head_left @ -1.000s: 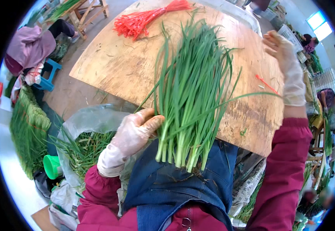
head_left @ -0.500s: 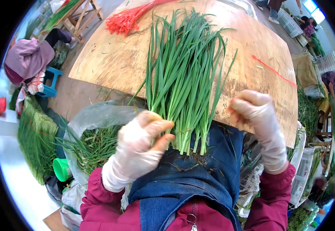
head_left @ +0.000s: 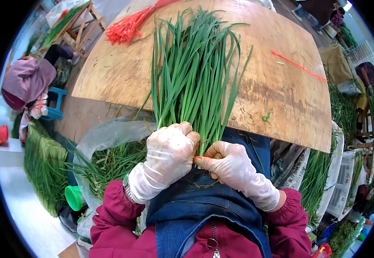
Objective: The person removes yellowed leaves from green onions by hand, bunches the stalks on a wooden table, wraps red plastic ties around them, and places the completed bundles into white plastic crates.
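Observation:
A bunch of garlic chives (head_left: 191, 81) lies with its long green leaves across the wooden board and its pale stem ends over my denim apron. My left hand (head_left: 172, 148), in a thin clear glove, is closed round the left side of the stems near their base. Beside it my right hand (head_left: 230, 163), gloved too, pinches at the lower stem ends with thumb and forefinger. Between the two hands the stem tips are partly hidden. Bits of dry root and trimmings lie on the apron (head_left: 204, 198) below.
On the wooden board (head_left: 118, 77) are a bundle of red ties (head_left: 124, 32), one loose red tie (head_left: 299, 65) and a green scrap (head_left: 266, 117). A clear plastic bag (head_left: 105, 133) of loose leaves is at left, near standing chives (head_left: 45, 165) and a green cup (head_left: 74, 198).
My right hand has come from above the board's right side down to the stem ends. My left hand has closed further round the stems. A green scrap now shows on the board.

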A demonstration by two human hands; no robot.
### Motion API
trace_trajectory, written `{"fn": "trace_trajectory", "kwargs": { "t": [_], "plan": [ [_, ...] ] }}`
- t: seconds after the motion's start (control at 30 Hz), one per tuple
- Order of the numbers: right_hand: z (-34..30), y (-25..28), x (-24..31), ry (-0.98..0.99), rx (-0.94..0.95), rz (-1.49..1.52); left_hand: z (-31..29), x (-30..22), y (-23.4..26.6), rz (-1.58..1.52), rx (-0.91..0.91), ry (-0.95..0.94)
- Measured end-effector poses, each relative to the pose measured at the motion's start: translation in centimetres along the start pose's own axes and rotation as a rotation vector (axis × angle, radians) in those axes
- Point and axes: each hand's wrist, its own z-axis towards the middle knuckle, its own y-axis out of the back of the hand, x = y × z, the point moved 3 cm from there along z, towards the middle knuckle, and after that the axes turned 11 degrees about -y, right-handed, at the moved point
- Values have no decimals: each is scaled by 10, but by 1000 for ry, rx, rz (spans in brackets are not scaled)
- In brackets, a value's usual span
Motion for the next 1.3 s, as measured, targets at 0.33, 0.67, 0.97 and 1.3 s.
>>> {"fn": "trace_trajectory", "kwargs": {
  "t": [0.33, 0.67, 0.97, 1.3],
  "plan": [
    [-21, 15, -1, -61, 122, 342, 6, 17, 35, 55, -356, 0],
    [-28, 14, -4, 131, -95, 257, -34, 13, 69, 129, -401, 285],
    [-28, 3, -5, 283, -257, 318, 12, -20, 17, -444, -140, 179],
    [-30, 0, -3, 563, -517, 6, 10, -15, -1, -610, -97, 180]
  ]
}}
